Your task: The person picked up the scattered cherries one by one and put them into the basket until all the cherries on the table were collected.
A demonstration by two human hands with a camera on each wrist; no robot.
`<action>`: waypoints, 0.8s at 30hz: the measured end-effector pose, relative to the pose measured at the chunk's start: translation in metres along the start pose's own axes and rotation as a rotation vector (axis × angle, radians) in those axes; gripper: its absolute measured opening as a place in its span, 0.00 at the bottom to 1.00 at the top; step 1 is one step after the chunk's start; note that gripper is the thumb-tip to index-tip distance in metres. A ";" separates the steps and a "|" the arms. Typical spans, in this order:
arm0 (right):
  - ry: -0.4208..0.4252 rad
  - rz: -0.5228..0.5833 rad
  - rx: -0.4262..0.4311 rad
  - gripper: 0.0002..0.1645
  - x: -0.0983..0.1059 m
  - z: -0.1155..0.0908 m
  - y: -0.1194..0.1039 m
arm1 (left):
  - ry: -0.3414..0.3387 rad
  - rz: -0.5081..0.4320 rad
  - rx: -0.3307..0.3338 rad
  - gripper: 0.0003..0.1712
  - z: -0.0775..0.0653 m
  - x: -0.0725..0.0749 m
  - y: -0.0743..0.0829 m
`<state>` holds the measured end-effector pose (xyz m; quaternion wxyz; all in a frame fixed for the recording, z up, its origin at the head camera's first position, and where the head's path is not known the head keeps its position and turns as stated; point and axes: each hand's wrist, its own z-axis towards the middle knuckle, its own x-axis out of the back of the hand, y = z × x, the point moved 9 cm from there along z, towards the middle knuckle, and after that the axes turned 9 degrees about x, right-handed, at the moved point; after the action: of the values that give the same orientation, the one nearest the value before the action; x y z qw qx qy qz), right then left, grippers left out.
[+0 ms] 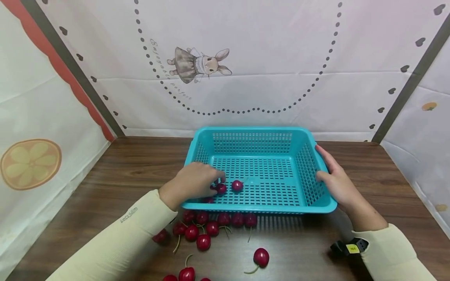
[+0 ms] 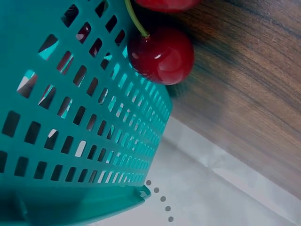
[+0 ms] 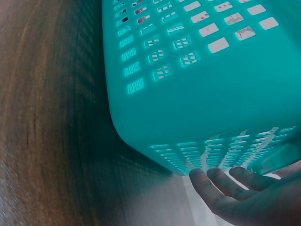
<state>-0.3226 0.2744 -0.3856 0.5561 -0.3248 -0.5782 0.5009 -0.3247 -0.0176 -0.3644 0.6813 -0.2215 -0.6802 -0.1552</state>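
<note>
A turquoise plastic basket (image 1: 260,208) with slotted walls sits on the wooden table. My left hand (image 1: 195,181) reaches over its left front corner, fingers curled down inside. A dark red cherry (image 1: 221,189) lies between that hand's fingertips and thumb; the fingers partly hide it. Beside it, another cherry (image 1: 237,185) rests on the basket floor. My right hand (image 1: 339,185) grips the basket's right side, thumb over the rim and fingers outside; in the right wrist view those fingers (image 3: 230,183) lie against the slotted wall.
Several stemmed cherries (image 1: 203,242) are grouped on the table along the basket's front left. A single cherry (image 1: 261,257) lies nearer, and more sit at the bottom edge. A black device with a yellow label (image 1: 352,248) is at the right wrist. Printed cloth (image 1: 274,50) stands behind.
</note>
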 end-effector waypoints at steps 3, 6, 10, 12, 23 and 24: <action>0.000 0.003 -0.001 0.46 -0.001 0.000 0.001 | -0.004 -0.008 0.008 0.17 0.000 0.001 0.000; 0.000 0.004 0.003 0.46 -0.001 0.000 0.000 | -0.007 -0.033 0.022 0.14 0.000 0.001 -0.001; 0.000 0.004 0.001 0.46 -0.001 -0.001 0.000 | -0.002 -0.094 0.045 0.12 0.003 0.001 -0.004; 0.000 0.007 -0.001 0.46 0.000 -0.001 0.000 | 0.022 -0.141 0.052 0.09 0.004 0.002 -0.006; -0.001 0.018 -0.004 0.46 0.001 -0.002 0.000 | 0.447 -0.449 0.134 0.08 -0.033 0.053 -0.052; 0.001 0.017 -0.001 0.46 0.001 -0.002 0.000 | 0.483 -0.447 0.164 0.08 -0.038 0.057 -0.061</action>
<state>-0.3207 0.2753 -0.3852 0.5520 -0.3303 -0.5755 0.5049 -0.3220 -0.0845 -0.3012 0.7874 0.0320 -0.5413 -0.2933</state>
